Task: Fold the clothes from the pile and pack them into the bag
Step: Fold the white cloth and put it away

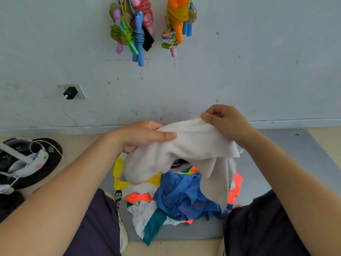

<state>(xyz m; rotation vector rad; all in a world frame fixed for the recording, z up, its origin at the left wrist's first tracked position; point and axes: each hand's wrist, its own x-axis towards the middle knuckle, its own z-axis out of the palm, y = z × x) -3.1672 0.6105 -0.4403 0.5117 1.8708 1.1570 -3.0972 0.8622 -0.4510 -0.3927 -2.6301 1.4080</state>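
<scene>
A white garment [193, 154] hangs bunched in the air between both hands, above the pile. My left hand [145, 135] grips its left part, thumb on top. My right hand [224, 121] pinches its upper right edge. Below lies the pile of clothes [180, 196] on a grey mat [262, 170]: a blue garment, orange, yellow, teal and white pieces, crumpled together. At the far left lies a grey and white bag [24, 159] with straps, on the floor. The white garment hides the back part of the pile.
My knees in dark shorts [258, 228] flank the pile. Bundles of coloured skipping ropes [132, 28] hang on the wall ahead. A black plug [70, 92] sits in a wall socket at left, with a white cable running down. A dark round object [46, 163] lies under the bag.
</scene>
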